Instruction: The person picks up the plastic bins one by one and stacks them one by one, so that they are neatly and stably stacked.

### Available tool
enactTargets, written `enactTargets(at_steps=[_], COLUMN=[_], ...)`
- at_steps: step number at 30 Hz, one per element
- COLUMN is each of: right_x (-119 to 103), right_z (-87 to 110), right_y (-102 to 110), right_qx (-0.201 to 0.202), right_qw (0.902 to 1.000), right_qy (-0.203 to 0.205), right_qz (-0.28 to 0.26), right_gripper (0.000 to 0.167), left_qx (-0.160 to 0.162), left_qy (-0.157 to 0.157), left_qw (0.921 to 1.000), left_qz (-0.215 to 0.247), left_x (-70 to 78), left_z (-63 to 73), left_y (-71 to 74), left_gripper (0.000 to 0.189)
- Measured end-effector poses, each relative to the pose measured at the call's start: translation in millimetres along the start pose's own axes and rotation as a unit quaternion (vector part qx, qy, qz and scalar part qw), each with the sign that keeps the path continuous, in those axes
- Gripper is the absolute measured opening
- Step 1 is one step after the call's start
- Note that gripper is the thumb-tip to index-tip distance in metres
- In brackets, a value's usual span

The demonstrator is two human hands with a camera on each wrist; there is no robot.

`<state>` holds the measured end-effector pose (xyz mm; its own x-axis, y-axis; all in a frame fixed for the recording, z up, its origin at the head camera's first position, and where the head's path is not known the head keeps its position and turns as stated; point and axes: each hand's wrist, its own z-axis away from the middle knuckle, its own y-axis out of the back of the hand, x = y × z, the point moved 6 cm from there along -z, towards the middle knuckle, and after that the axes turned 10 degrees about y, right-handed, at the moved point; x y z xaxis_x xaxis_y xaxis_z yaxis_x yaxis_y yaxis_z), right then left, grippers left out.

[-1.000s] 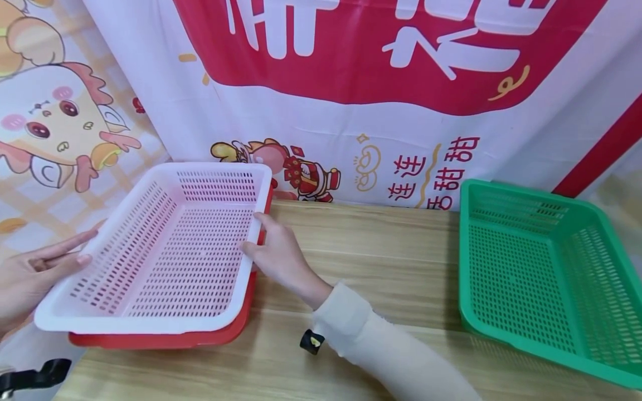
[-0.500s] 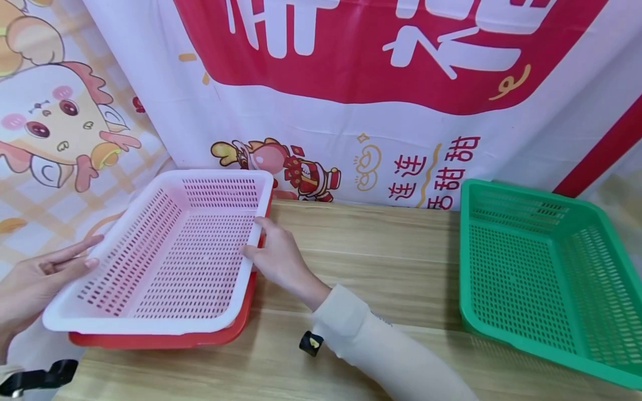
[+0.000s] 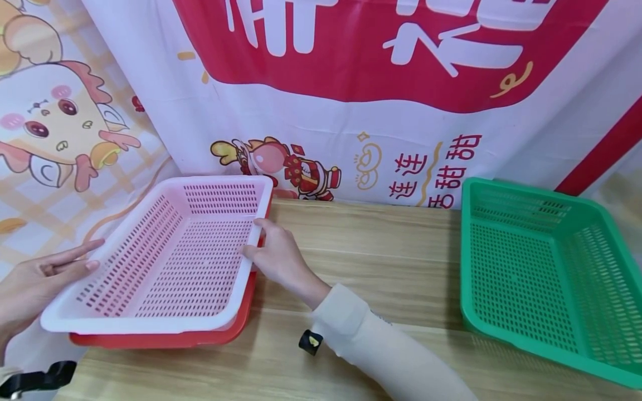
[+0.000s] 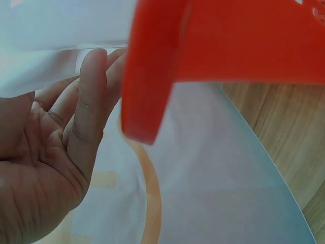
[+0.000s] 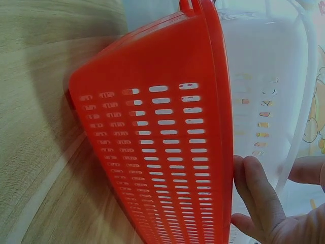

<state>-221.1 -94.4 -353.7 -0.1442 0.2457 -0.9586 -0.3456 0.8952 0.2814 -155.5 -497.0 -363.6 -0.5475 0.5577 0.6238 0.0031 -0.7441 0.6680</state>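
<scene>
left of frame // left hand [image 3: 45, 284] + right hand [image 3: 278, 253] pinching opposite rims of white basket [image 3: 200, 262], grips nearly closed // prob balancing it evenly over red basket [image 3: 160, 339]

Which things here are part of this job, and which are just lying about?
Seemingly part of it:
white basket, its rim gripped by the right hand
red basket, beneath the white one
left hand, at the white basket's edge

Apparently just there:
green basket, to the right
table
printed cloth
</scene>
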Motion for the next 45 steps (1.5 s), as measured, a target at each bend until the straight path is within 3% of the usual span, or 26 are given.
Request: enactTargets(at_steps=[16,32,39,45], right_x=[-0.8,2.7,8.8,11.9], right_z=[2.0,0.8,0.7,1.2], right_y=[-0.3,-1.3,-2.7,-3.9], right_qx=[-0.01,-0.028,-0.032,-0.034], right_qw=[0.9998,0.9989,0.9979,0.9969], right_qy=[-0.015,-0.025,-0.031,-0.033], right_qz=[-0.013,-0.027,-0.047,-0.063], right_gripper=[0.068,0.069,0.07,0.071], left_qx=[0.01,0.043,0.031,0.027], left_qy=[-0.033,-0.045,-0.027,-0.035], left_qw=[0.9993,0.9945,0.9948,0.9947], left_qz=[-0.012,-0.085,-0.093,-0.093], left_x=[1.6,8.7,3.2,-2.1], left_z=[1.8,2.9,-0.3,-4.9], left_y=[1.0,-1.1,-0.8,-0.4], left_gripper=[0.069,0.077,0.081,0.082])
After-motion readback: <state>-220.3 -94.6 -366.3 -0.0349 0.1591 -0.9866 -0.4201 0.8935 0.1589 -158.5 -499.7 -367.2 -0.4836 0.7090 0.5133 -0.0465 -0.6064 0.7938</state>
